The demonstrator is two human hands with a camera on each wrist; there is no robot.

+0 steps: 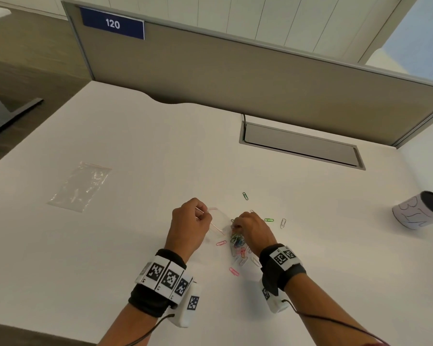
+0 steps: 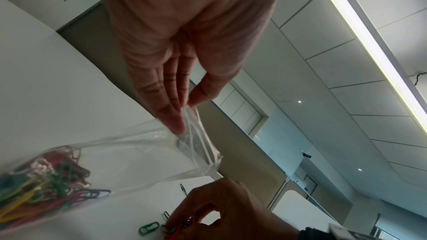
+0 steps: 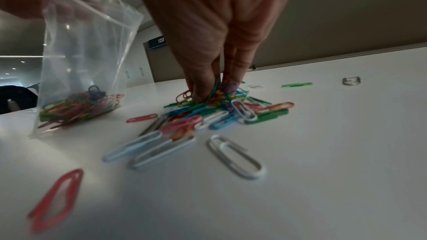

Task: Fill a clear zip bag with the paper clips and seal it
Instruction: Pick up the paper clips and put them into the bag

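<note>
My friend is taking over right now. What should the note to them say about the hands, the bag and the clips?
Left hand: pinches the open top of the zip bag, holding it upright on the table.
Right hand: fingers pinch a bunch from the pile of paper clips beside the bag.
Done: some clips already lie in the bag's bottom.
Left: put in the pile and the scattered clips, like the green clip, then seal the bag.
A spare bag lies far left.

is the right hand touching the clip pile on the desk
Touching. The right wrist view shows the right hand with its fingertips pushed down into the clip pile, clips bunched around them.
</note>
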